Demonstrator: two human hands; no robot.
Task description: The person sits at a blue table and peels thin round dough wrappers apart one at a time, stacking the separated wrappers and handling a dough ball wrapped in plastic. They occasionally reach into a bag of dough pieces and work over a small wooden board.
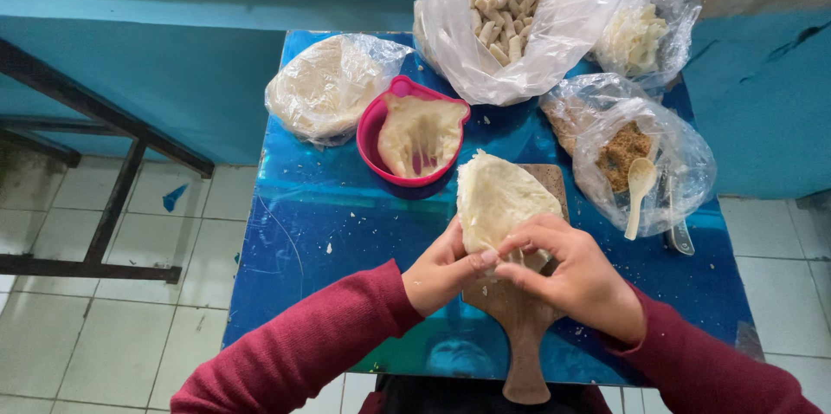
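Dough sheet (500, 199), pale and thin, is being worked at its near edge, so the step in hand is judged to be a folding or pinching of the wrapper. A steady grip on that near edge seems called for next, with care that the thin sheet is not torn. The sheet is held just above a wooden board (522, 327), whose handle points toward the near edge of the blue table (294, 232). The left hand (441, 268) is closed on the sheet's near left edge, and the right hand (578, 274) is curled over its near right edge, fingertips pinching; both sleeves are dark red. The sheet thus rises from between the two hands and leans away toward the far side.

Farther off, left of centre, a pink bowl (374, 132) with stretchy dough in it is seen, and beside it on the left a bag of flat rounds (325, 85). To the right a bag of brown crumbs (645, 150) is set, with a pale spoon (639, 189) resting in it. At the far edge a large bag of short pale sticks (506, 7) and a smaller bag of white pieces (640, 33) are placed
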